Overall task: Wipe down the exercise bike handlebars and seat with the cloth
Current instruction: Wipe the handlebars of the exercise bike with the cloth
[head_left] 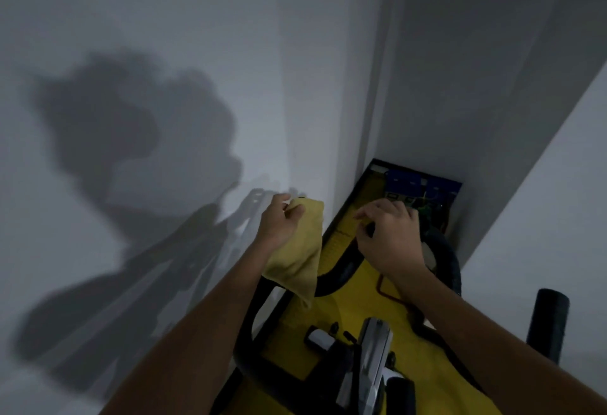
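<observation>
My left hand [279, 221] pinches the top of a yellow cloth [300, 257], which hangs down folded over the bike's left side. My right hand [389, 234] hovers to its right with fingers loosely curled and nothing in it, above the front of the black handlebars [331, 278]. The curved black bar loops under both arms. A foam-covered grip [548, 319] stands upright at the right. The silver stem [372, 352] of the bike rises at the bottom middle. The seat is out of view.
A white wall runs close along the left, carrying my shadow. A grey column and another wall close in at the right. A yellow mat [358, 296] lies under the bike. A dark tray with blue and green parts [423, 191] sits in the far corner.
</observation>
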A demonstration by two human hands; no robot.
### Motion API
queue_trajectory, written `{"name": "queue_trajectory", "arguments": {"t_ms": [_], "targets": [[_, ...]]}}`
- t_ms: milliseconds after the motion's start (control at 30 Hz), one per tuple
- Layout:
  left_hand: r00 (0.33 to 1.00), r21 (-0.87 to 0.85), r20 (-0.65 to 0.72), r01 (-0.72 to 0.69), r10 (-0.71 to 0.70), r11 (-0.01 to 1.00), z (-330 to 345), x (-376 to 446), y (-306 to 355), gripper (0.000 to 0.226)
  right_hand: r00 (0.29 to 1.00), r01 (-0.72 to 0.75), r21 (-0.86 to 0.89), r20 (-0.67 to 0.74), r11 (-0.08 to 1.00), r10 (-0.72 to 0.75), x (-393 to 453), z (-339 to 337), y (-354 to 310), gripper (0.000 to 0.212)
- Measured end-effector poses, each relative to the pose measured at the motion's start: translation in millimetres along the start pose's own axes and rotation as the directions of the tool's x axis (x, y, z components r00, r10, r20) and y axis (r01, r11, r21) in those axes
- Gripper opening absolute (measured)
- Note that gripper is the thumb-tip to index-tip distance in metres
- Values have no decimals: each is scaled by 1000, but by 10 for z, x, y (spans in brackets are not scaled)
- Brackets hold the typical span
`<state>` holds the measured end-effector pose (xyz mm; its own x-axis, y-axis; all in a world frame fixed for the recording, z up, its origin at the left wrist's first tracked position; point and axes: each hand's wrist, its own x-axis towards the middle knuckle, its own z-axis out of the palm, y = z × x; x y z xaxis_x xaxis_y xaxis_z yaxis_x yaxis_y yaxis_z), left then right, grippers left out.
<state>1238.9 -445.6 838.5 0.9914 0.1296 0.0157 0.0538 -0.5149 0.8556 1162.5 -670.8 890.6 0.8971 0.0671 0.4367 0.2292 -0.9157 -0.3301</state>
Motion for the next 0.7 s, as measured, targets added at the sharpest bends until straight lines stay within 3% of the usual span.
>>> {"name": "queue_trajectory", "arguments": {"t_ms": [133, 267, 367, 700], "targets": [[995, 71, 65, 65, -70, 995, 139, -46, -125, 63, 982, 6, -202, 187, 979, 32, 84, -72, 258, 35], [1000, 152, 0, 1, -1, 988, 184, -201, -272, 68, 954, 73, -257, 298, 964, 7, 119, -106, 354, 51], [999, 206, -22, -23, 29, 978, 149, -346, -424, 64, 941, 100, -310, 338, 945, 12, 108, -74, 297, 59], [992, 311, 66, 79, -104, 947, 49, -663, -813, 53, 934, 134, -376, 357, 917, 10, 109, -35, 231, 72]]}}
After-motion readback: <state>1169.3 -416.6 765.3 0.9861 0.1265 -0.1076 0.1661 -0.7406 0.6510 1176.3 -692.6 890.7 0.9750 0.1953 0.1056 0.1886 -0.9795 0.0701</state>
